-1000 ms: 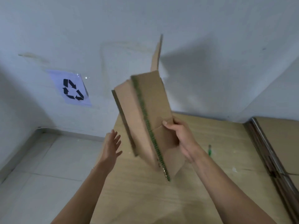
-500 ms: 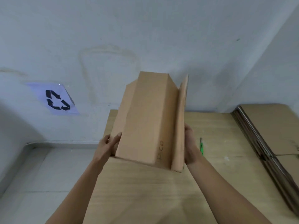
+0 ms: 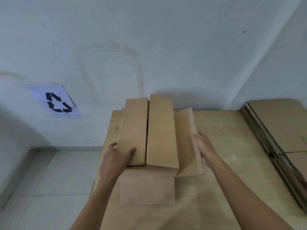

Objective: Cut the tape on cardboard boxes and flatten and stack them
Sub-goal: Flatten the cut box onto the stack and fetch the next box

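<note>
I've got the cardboard box (image 3: 159, 130) sitting at the left edge of the surface (image 3: 224, 130); left hand (image 3: 116, 158) pinches its left top flap, right hand (image 3: 205, 146) (fingers straight) presses the side flap.

The box (image 3: 159, 133) now sits on the table (image 3: 229, 176), not aloft; left hand (image 3: 116, 157) grips a flap, right hand (image 3: 205, 147) presses another.

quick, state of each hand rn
Left hand: grips the cardboard box at its left edge.
Right hand: open, flat against the box's side flap.
</note>
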The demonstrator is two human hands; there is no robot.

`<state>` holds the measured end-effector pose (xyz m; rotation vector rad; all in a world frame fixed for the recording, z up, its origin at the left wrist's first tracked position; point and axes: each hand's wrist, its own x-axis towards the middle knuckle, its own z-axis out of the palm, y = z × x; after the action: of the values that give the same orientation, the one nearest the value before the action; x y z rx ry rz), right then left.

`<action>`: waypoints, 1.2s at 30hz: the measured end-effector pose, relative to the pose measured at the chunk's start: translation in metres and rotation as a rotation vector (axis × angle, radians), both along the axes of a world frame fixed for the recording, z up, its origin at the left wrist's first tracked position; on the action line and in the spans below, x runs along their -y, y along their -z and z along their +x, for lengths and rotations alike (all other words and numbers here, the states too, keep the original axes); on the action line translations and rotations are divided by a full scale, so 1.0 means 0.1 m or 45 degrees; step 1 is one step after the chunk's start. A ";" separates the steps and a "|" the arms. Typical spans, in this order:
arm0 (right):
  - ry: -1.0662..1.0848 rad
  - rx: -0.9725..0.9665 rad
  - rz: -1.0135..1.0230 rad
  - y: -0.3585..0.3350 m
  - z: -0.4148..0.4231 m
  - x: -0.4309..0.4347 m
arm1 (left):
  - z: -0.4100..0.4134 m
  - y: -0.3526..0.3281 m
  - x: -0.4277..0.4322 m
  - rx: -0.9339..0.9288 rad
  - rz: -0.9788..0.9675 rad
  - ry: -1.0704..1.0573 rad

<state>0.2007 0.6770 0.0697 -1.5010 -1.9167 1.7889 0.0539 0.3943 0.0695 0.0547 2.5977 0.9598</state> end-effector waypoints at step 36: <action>-0.851 0.574 0.873 0.59 0.07 0.33 | -0.05 0.64 0.41 -0.316 -0.220 0.019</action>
<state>0.2080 0.6438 0.0110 -1.1292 -3.0825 0.7296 0.0492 0.3528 0.0056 0.1570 2.8928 0.7614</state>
